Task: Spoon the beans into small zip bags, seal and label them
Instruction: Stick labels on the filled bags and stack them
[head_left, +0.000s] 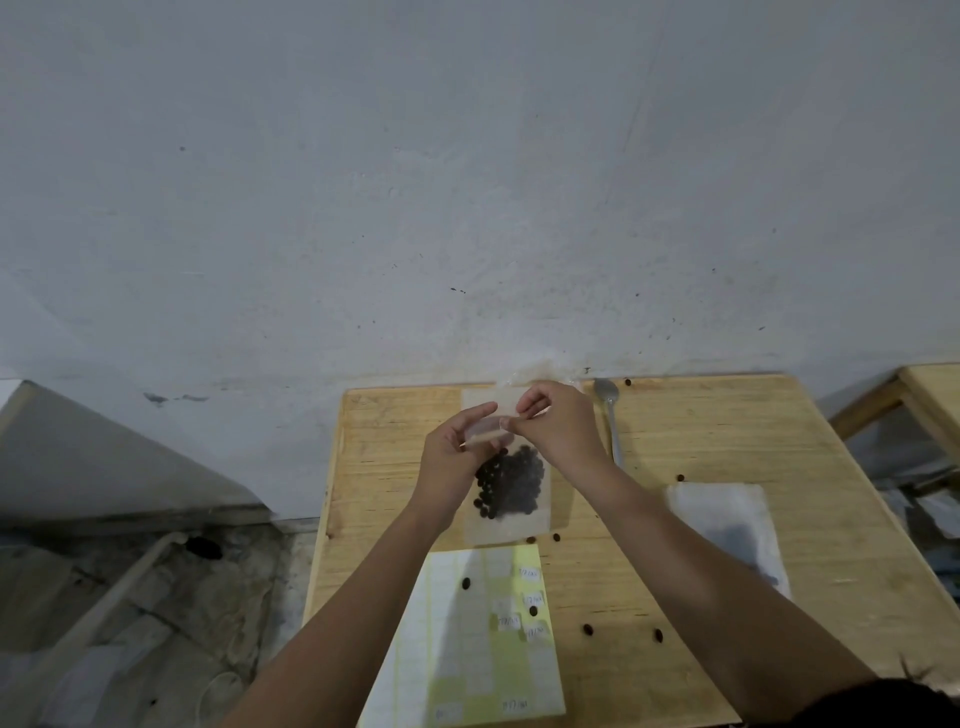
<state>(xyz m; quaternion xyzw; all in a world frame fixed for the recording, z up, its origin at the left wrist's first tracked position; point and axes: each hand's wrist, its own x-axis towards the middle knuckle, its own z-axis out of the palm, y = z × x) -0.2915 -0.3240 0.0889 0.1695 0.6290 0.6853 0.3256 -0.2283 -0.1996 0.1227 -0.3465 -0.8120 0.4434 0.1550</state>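
While the zip bag (506, 527) is held by its upper edge, the dark beans (511, 486) are gathered in its lower half, well below the strip, so that nothing is caught in the closure. The left hand (454, 447) is curled round the left part of that edge, thumb and fingers pinching the plastic. The right hand (558, 423) is pinched on the same edge just beside it. From this grip the sealing step is judged to be in hand, with the label not yet put on this bag. Whether the bag's bottom rests on the table (701, 426) or hangs just above it cannot be told.

The label sheet (467, 639) is laid near the front edge, directly below the bag, where a sticker can be reached without anything being crossed. A few written labels are seen on its right side. The spoon (612, 415) is set aside to the right of the hands, bowl towards the wall (467, 182), its handle running close by the right wrist. A flat pale packet (727, 525) lies further right, well apart from the bag. Loose beans (587, 629) are scattered over the sheet and the bare wood. Open wood is left beyond the left hand, though the left edge is near. The far edge meets the wall just behind the hands, so little room is given for pushing forward.
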